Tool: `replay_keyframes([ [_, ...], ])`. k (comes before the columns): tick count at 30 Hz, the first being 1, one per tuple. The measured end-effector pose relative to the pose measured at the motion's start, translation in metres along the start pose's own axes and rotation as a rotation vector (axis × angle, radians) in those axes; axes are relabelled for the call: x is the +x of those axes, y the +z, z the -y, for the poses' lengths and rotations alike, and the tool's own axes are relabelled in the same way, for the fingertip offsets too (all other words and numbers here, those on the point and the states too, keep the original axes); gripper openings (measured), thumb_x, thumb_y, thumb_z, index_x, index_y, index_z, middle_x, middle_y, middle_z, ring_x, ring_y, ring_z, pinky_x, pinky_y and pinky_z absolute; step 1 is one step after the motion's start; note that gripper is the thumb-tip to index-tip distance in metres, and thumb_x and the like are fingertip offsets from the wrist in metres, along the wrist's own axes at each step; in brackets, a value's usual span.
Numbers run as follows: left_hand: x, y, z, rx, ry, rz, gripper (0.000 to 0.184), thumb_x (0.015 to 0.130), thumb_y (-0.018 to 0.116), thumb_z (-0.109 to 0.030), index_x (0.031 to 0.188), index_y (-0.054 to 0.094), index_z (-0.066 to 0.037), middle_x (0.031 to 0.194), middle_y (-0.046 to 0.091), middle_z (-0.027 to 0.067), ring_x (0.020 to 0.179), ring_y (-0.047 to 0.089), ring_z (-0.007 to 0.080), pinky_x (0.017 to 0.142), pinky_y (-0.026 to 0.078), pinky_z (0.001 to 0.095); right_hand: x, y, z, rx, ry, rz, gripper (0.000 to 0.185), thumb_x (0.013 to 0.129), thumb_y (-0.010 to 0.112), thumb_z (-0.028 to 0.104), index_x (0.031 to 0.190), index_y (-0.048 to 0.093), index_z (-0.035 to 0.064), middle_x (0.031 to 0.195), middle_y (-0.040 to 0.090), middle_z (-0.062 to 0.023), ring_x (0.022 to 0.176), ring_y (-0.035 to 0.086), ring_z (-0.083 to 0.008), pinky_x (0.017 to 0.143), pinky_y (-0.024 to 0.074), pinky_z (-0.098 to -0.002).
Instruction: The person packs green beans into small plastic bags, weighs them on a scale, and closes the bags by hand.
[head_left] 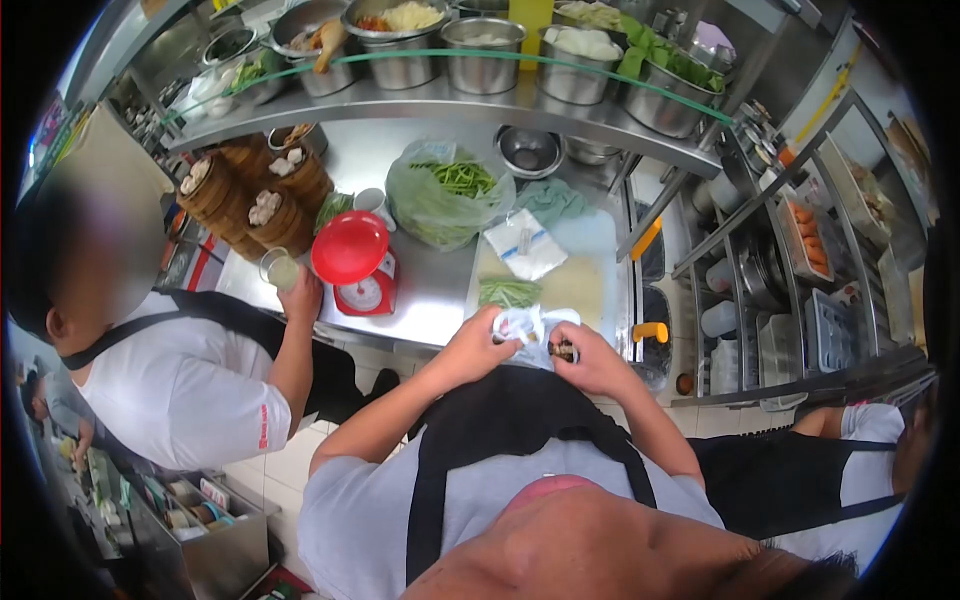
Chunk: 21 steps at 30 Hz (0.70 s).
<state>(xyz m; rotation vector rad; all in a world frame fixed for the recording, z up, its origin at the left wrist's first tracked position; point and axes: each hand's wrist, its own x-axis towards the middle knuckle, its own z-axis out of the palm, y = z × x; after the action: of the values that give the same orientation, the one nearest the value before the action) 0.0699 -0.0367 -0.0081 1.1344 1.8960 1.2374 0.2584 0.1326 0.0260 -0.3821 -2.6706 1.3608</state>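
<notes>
Comm. kitchen, s/s shelf (450,108), steamers (207,200), prep pans (484,55)

Red scale (366,290) near bamboo steamers (216,200); white cup (371,203) beside scale; metal pots (484,62) along shelf (440,112).

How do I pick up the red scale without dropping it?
Use two hands on the lower body of the scale, one on each side, coming from the front where the dial faces. Don't lift by the dish: it's wide, sits on top and might come off. The boxy body below looks steadier.
</notes>
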Motion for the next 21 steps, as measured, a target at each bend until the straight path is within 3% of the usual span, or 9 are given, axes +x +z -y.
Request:
replay_keyframes([
  [5, 0.009, 0.007, 0.008, -0.159, 0.061, 0.016, 0.021, 0.090, 0.076, -0.010, 0.104, 0.061, -0.005, 0.090, 0.065, 0.0031, 0.081, 0.059, 0.0102, 0.074, 0.049, 0.0267, -0.019, -0.007, 0.032, -0.049, -0.213, -0.241, 0.024, 0.081, 0.070, 0.002, 0.103, 0.058, 0.0046, 0.095, 0.059, -0.0145, 0.089, 0.061, -0.0324, 0.085, 0.0500, -0.0394],
  [8, 0.020, 0.004, -0.001, -0.106, 0.238, -0.007, 0.022, 0.091, 0.075, -0.008, 0.105, 0.060, -0.002, 0.094, 0.066, 0.0058, 0.084, 0.061, 0.0114, 0.076, 0.050, 0.0284, -0.024, -0.012, 0.036, 0.130, -0.234, -0.457, 0.024, 0.080, 0.070, -0.002, 0.100, 0.057, 0.0041, 0.092, 0.059, -0.0130, 0.081, 0.060, -0.0301, 0.086, 0.0501, -0.0387],
  [10, 0.027, 0.006, -0.017, -0.053, 0.368, -0.036, 0.022, 0.092, 0.074, -0.007, 0.107, 0.060, 0.000, 0.097, 0.067, 0.0089, 0.087, 0.063, 0.0127, 0.079, 0.052, 0.0313, -0.023, -0.009, 0.027, 0.334, -0.081, -0.544, 0.027, 0.077, 0.072, -0.004, 0.097, 0.056, 0.0052, 0.086, 0.059, -0.0102, 0.075, 0.060, -0.0272, 0.096, 0.0500, -0.0432],
  [12, 0.035, 0.014, -0.026, -0.063, 0.307, -0.051, 0.021, 0.090, 0.075, -0.010, 0.096, 0.056, -0.002, 0.094, 0.065, 0.0125, 0.085, 0.063, 0.0236, 0.079, 0.052, 0.0361, -0.014, -0.020, 0.026, -0.240, -0.391, -0.656, 0.029, 0.075, 0.074, -0.003, 0.093, 0.054, 0.0069, 0.077, 0.056, -0.0076, 0.074, 0.059, -0.0257, 0.105, 0.0467, -0.0506],
  [14, 0.043, 0.023, -0.031, 0.032, 0.397, -0.060, 0.021, 0.089, 0.075, -0.012, 0.095, 0.057, -0.002, 0.094, 0.063, 0.0136, 0.088, 0.063, 0.0295, 0.080, 0.052, 0.0387, -0.012, -0.016, 0.030, -0.433, -0.508, -0.576, 0.029, 0.074, 0.071, -0.003, 0.092, 0.052, 0.0085, 0.071, 0.053, -0.0054, 0.073, 0.059, -0.0246, 0.110, 0.0420, -0.0574],
  [16, 0.045, 0.032, -0.026, 0.127, 0.504, -0.066, 0.021, 0.089, 0.074, -0.013, 0.097, 0.059, -0.003, 0.095, 0.063, 0.0133, 0.091, 0.063, 0.0318, 0.082, 0.052, 0.0397, -0.011, -0.009, 0.032, -0.246, -0.644, -0.441, 0.026, 0.074, 0.068, -0.003, 0.089, 0.050, 0.0088, 0.069, 0.051, -0.0052, 0.072, 0.058, -0.0267, 0.111, 0.0417, -0.0568],
  [18, 0.046, 0.034, -0.021, 0.125, 0.403, 0.064, 0.024, 0.087, 0.074, -0.015, 0.102, 0.061, -0.003, 0.098, 0.061, 0.0133, 0.096, 0.062, 0.0353, 0.083, 0.051, 0.0413, -0.015, -0.011, 0.018, -0.075, -0.534, -0.455, 0.025, 0.077, 0.063, -0.004, 0.092, 0.047, 0.0086, 0.081, 0.056, -0.0081, 0.081, 0.063, -0.0247, 0.109, 0.0438, -0.0526],
  [20, 0.043, 0.036, -0.023, 0.005, 0.362, 0.058, 0.026, 0.084, 0.075, -0.013, 0.102, 0.060, -0.002, 0.097, 0.060, 0.0146, 0.094, 0.062, 0.0367, 0.082, 0.051, 0.0417, -0.015, -0.010, 0.000, 0.665, -0.284, -0.788, 0.024, 0.082, 0.058, -0.005, 0.097, 0.043, 0.0072, 0.100, 0.059, -0.0143, 0.102, 0.064, -0.0242, 0.108, 0.0453, -0.0453],
  [21, 0.043, 0.035, -0.033, 0.045, 0.324, 0.041, 0.027, 0.083, 0.076, -0.012, 0.102, 0.060, -0.002, 0.097, 0.059, 0.0150, 0.094, 0.061, 0.0374, 0.082, 0.051, 0.0420, -0.019, -0.020, -0.005, 0.714, -0.300, -0.859, 0.024, 0.083, 0.055, -0.006, 0.098, 0.041, 0.0065, 0.106, 0.058, -0.0172, 0.110, 0.061, -0.0249, 0.107, 0.0452, -0.0427],
])
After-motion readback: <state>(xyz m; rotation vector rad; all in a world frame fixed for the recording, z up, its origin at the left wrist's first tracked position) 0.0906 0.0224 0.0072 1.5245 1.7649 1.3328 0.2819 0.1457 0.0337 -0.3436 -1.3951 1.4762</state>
